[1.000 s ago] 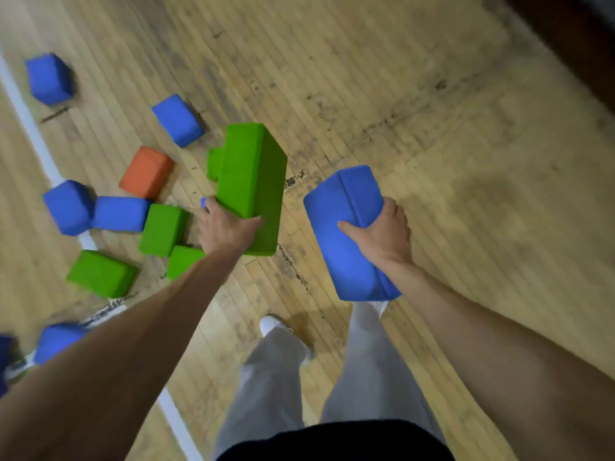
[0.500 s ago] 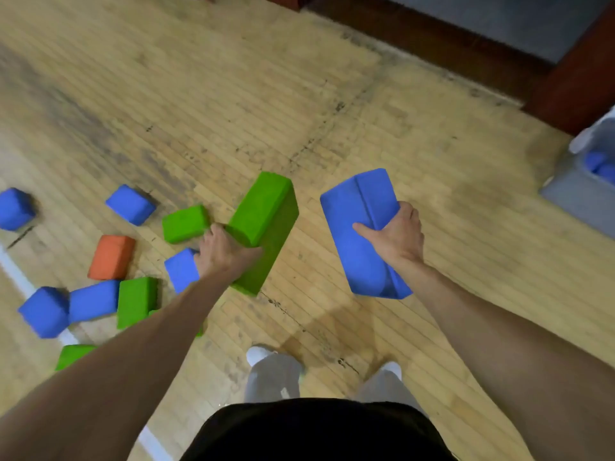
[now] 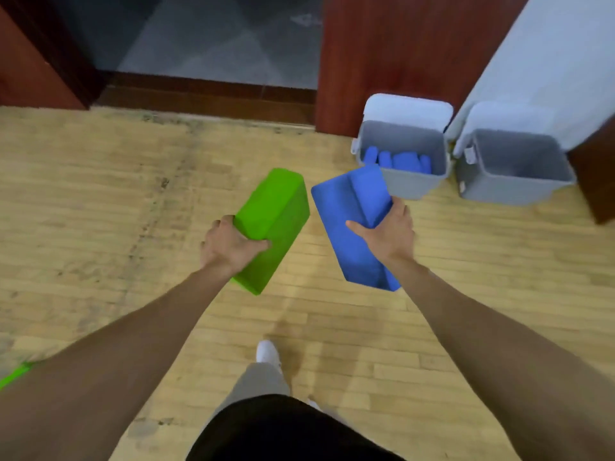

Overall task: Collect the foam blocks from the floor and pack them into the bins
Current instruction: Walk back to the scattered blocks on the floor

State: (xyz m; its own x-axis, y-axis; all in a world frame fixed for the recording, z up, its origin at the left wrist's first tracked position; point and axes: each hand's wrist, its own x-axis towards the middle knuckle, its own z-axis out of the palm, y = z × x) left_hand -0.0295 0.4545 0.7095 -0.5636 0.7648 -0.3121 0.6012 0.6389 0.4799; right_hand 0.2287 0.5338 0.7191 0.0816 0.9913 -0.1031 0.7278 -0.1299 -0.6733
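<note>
My left hand (image 3: 229,246) grips a long green foam block (image 3: 278,214) by its near end, held tilted above the floor. My right hand (image 3: 386,232) grips a long blue foam block (image 3: 349,207) the same way. Ahead on the right stand two grey bins side by side. The left bin (image 3: 404,186) holds several blue blocks (image 3: 397,161); the blue block in my hand overlaps its near corner. The right bin (image 3: 514,191) shows no blocks inside. Another green block (image 3: 13,377) peeks in at the lower left edge.
Both bins have white lids (image 3: 407,108) tipped back against a red-brown wooden panel (image 3: 376,58) and a pale wall. A dark doorway (image 3: 206,41) with a raised sill lies ahead. My legs and a white shoe (image 3: 268,352) are below on the wooden floor.
My view has swung right, away from the scattered blocks, and both bins are now close ahead. Both hands still hold their blocks, carried forward toward the bins.
</note>
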